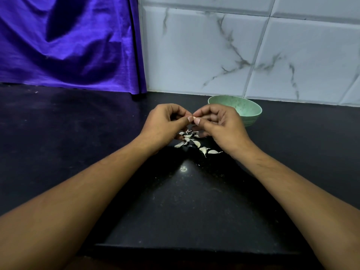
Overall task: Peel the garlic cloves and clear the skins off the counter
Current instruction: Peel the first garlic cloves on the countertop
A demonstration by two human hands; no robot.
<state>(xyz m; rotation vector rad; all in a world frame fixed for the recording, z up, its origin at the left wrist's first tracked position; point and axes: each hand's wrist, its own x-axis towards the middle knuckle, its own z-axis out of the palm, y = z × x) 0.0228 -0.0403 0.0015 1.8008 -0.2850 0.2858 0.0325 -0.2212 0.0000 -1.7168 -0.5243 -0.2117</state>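
Both thumbs meet over one small garlic clove [194,118], held in the air between the hands. The left hand [165,123] pinches one end with thumb and forefinger, the right hand [220,123] pinches the other, and the remaining fingers of both are curled in. Only a pale sliver of the clove shows between the nails, so I can't say how much skin is off it.

It looks light and hard under a dry, papery skin that should tear easily. I'd guess the best hold is a firm pinch on the body while a nail lifts the skin at the pointed tip, since a bared clove turns slick and could pop out.

Directly below the hands, a scatter of loose cloves [191,142] lies on the black counter [185,201], most with thin tails on. Smaller scraps among them may be skins, but they are too small to tell. A speckled green bowl [250,112] stands just behind the right hand, near the marbled wall tiles [214,55]. A purple cloth [68,45] hangs at the far left.
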